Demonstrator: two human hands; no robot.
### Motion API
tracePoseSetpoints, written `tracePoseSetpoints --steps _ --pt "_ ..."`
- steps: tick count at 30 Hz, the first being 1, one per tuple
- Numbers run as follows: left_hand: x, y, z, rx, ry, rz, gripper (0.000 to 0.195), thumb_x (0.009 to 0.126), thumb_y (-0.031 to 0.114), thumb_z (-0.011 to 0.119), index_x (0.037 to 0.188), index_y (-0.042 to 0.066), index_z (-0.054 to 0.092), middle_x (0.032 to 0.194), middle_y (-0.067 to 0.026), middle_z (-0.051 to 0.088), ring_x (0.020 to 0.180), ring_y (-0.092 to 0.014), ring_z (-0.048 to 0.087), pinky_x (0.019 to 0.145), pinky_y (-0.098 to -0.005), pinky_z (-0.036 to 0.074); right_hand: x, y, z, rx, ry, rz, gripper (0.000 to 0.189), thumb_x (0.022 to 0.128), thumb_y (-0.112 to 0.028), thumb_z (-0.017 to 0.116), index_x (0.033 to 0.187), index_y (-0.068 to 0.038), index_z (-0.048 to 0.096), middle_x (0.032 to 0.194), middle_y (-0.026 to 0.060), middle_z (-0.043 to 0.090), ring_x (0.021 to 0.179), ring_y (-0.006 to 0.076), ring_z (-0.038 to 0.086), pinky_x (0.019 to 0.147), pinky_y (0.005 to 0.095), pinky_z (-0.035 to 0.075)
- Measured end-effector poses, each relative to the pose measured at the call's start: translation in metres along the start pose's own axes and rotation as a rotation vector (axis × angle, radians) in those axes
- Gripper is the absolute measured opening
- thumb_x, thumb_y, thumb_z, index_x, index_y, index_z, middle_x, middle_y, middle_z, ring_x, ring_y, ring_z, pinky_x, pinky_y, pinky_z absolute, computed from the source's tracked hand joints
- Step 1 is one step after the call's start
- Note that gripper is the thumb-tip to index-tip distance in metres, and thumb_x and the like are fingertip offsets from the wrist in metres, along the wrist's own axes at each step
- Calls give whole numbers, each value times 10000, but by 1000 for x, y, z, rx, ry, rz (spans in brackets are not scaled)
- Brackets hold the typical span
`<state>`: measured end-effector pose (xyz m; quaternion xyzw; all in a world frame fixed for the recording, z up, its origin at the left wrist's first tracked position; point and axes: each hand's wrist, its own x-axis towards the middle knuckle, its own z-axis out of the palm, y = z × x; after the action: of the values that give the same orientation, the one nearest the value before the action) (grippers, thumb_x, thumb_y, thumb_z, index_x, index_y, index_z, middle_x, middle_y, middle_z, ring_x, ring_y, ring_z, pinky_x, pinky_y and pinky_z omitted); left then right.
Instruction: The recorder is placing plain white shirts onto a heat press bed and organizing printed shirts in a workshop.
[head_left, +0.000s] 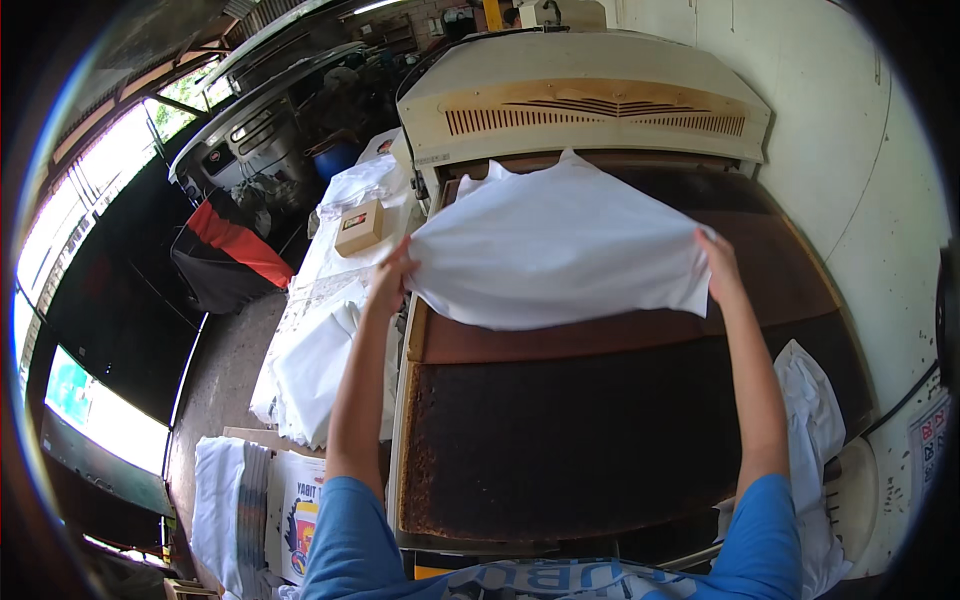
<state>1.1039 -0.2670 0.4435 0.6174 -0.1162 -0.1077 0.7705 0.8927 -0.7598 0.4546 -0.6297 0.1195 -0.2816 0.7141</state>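
A white cloth piece (555, 247), likely a garment, hangs spread between my two hands. My left hand (393, 276) pinches its left edge, and my right hand (718, 264) grips the right edge with its thumb over the fabric. Beneath the cloth runs the dark brown and black belt (570, 442) of a conveyor dryer. The cloth's far points reach close to the dryer's beige hood (585, 64), just short of the slotted vent panel. Whether the far edge touches the belt I cannot tell.
Left of the dryer, a long table holds white fabric piles (311, 367) and a small cardboard box (360, 227). Folded printed cloths (232, 502) are stacked at lower left. White cloth (810, 405) drapes over a pale plastic chair (855, 495) at right, near the wall (817, 142).
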Motion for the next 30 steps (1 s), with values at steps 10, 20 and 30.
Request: tracePoseSetpoints --steps 10,20,30 --pt "-77 -122 -21 126 85 -236 580 715 11 569 1263 110 407 1056 -129 531 842 -155 547 672 -252 462 -75 118 -45 -434 116 225 199 746 -177 606 820 8 599 746 25 568 696 112 509 634 271 397" --pt "-211 -107 -6 621 150 26 190 810 126 541 970 62 621 594 68 410 531 -28 327 470 -201 265 -174 74 -57 -750 260 145 271 728 -126 578 585 31 410 497 40 394 484 89 401 456 306 333" --pt "-271 -100 4 809 331 146 167 813 149 539 932 60 615 670 -89 599 601 -113 543 573 -267 424 -209 73 -69 -976 217 12 173 700 -92 611 644 38 511 567 147 521 540 251 545 527 331 412"
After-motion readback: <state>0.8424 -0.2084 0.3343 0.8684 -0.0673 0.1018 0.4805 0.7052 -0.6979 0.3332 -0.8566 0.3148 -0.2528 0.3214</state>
